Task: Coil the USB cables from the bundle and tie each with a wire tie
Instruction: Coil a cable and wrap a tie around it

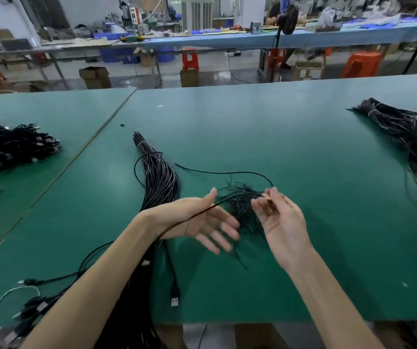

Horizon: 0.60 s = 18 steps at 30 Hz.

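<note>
The fingers [281,200] of the right hand [284,222] are curled narrow. A thin black USB cable [227,173] appears to be pinched between thumb and forefinger, though blur leaves the grip uncertain. From there the cable is carried left across the upturned palm of the left hand [197,222], whose fingers are held straight and closed round nothing; the cable is merely laid on it. Its long axis is thus run from hand to hand, with a free tail arched away beyond the right hand and the silver-tipped USB plug [174,299] left below the left wrist. A loose heap of short black wire ties [237,200] is found between the hands, nearer the right fingers. The tied bundle of long black cables [158,177] is set on the green surface [303,147], left of the heap. For coiling, the slack is judged best gathered toward the left palm.
</note>
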Each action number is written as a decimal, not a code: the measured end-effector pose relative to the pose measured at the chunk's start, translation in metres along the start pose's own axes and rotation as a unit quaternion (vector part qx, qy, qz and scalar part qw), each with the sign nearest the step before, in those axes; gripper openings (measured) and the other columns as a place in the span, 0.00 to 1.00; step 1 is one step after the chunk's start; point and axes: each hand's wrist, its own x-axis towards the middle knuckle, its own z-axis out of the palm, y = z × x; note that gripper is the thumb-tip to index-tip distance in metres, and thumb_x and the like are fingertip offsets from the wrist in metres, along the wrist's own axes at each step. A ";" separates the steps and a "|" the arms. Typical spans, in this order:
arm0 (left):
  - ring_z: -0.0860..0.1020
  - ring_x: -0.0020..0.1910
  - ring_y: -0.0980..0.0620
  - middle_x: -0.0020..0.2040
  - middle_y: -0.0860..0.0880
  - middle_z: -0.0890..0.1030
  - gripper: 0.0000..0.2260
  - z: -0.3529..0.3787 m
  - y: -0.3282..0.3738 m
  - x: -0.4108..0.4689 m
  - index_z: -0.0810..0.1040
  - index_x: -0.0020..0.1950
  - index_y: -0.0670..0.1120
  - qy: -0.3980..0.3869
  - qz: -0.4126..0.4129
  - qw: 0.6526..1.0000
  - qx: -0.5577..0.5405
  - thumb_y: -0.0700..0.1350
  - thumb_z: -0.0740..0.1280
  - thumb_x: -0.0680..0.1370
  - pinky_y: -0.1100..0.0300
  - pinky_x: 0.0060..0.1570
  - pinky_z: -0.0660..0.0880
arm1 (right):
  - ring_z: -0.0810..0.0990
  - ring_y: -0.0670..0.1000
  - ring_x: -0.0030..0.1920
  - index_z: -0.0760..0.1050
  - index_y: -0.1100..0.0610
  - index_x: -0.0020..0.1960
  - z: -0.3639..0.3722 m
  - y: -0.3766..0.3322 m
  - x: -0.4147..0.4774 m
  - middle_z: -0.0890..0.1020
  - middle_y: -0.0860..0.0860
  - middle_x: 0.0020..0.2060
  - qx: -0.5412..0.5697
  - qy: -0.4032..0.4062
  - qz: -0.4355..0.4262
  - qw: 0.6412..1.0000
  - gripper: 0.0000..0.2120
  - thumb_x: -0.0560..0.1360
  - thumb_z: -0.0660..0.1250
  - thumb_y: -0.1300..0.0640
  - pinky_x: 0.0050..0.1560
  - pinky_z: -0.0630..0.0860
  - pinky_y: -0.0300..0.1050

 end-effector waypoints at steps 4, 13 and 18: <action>0.76 0.26 0.54 0.36 0.49 0.77 0.16 0.002 -0.005 0.000 0.78 0.54 0.41 -0.009 0.043 0.999 -0.030 0.52 0.59 0.87 0.64 0.27 0.73 | 0.86 0.53 0.41 0.74 0.64 0.49 -0.007 -0.005 0.016 0.81 0.57 0.39 0.044 0.038 -0.002 0.998 0.04 0.83 0.63 0.66 0.45 0.84 0.44; 0.64 0.22 0.60 0.30 0.56 0.68 0.09 -0.037 -0.028 -0.015 0.79 0.55 0.44 0.121 0.202 0.959 -0.160 0.48 0.63 0.86 0.66 0.25 0.65 | 0.86 0.52 0.41 0.74 0.62 0.49 -0.044 -0.015 0.012 0.80 0.57 0.43 0.079 0.125 -0.056 0.987 0.04 0.83 0.64 0.65 0.46 0.84 0.42; 0.60 0.22 0.59 0.30 0.55 0.62 0.15 -0.043 -0.031 -0.011 0.82 0.63 0.40 0.235 0.203 0.920 -0.237 0.46 0.61 0.85 0.66 0.22 0.61 | 0.80 0.51 0.32 0.74 0.63 0.50 -0.053 0.010 0.000 0.79 0.50 0.33 -0.220 0.100 -0.131 0.961 0.06 0.83 0.66 0.61 0.36 0.82 0.45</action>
